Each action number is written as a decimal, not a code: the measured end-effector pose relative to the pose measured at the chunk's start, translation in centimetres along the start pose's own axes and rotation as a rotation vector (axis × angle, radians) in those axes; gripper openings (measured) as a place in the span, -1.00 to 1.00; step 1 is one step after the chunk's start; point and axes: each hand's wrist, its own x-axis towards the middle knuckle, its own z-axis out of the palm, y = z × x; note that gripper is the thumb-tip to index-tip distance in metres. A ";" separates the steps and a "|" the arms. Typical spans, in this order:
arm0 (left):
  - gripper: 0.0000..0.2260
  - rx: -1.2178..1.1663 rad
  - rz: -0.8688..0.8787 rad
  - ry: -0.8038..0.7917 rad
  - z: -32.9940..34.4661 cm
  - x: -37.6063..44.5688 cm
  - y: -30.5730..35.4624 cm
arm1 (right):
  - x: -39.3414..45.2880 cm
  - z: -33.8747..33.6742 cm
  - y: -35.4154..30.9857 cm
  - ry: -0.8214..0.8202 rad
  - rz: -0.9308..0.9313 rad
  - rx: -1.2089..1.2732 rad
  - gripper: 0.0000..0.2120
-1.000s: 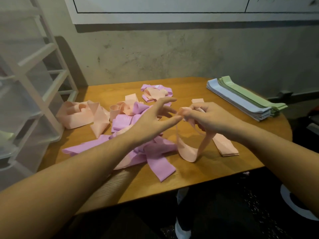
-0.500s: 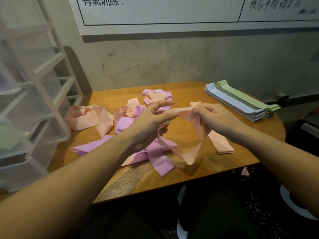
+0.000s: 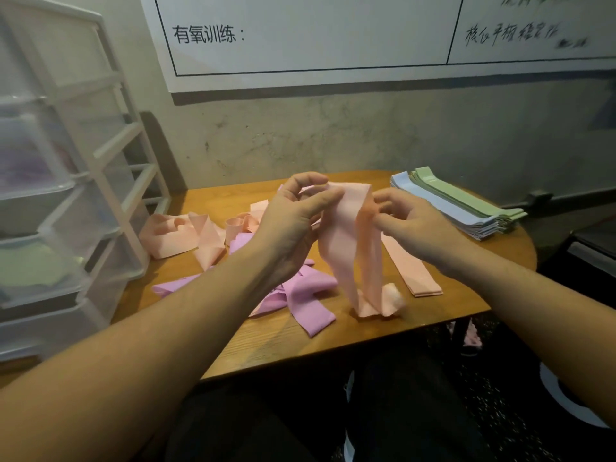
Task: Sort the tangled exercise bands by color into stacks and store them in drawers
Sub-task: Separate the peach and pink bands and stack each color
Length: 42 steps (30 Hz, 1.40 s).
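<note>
Above the middle of the wooden table (image 3: 283,341) my left hand (image 3: 293,221) and my right hand (image 3: 410,221) both pinch the top of a peach band (image 3: 353,255). The band hangs as a loop and its lower end touches the tabletop. A flat peach band (image 3: 416,275) lies just right of it. Tangled purple bands (image 3: 300,295) lie under my left forearm, and loose peach bands (image 3: 186,235) lie further left. Flat stacks of light blue bands (image 3: 443,211) and green bands (image 3: 466,198) rest at the table's right rear.
A white drawer unit with translucent drawers (image 3: 66,211) stands left of the table, with green and purple shapes dimly showing through. A whiteboard (image 3: 333,38) hangs on the wall behind. The table's front edge is close to my legs.
Both hands have lifted the peach band higher and drawn it upright, so it now hangs as a long loop. The view has tilted up, showing more of the whiteboard.
</note>
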 end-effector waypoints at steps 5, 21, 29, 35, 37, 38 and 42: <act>-0.77 0.055 0.061 -0.007 1.4 -0.9 0.4 | -1.2 -0.5 -1.5 0.077 -0.053 0.177 -0.85; -0.86 0.463 -0.018 -0.159 3.1 -2.2 0.4 | -2.9 -3.7 -4.0 0.025 0.081 0.475 -0.84; -0.63 0.428 -0.018 -0.263 4.3 -2.6 -0.1 | -2.2 -4.2 -3.0 0.028 0.164 0.567 -0.70; -0.56 0.374 -0.034 -0.350 5.1 -2.6 -0.6 | -1.4 -4.6 -2.4 0.008 0.163 0.639 -0.70; -0.56 0.327 -0.024 -0.360 5.4 -2.7 -0.5 | -1.0 -4.5 -2.0 0.002 0.173 0.649 -0.63; -0.57 0.289 -0.022 -0.360 5.6 -2.8 -0.4 | -0.9 -4.4 -1.8 0.001 0.176 0.664 -0.63; -0.72 0.184 -0.044 -0.357 6.4 -3.4 -0.3 | -0.8 -3.7 -1.0 0.023 0.195 0.735 -0.71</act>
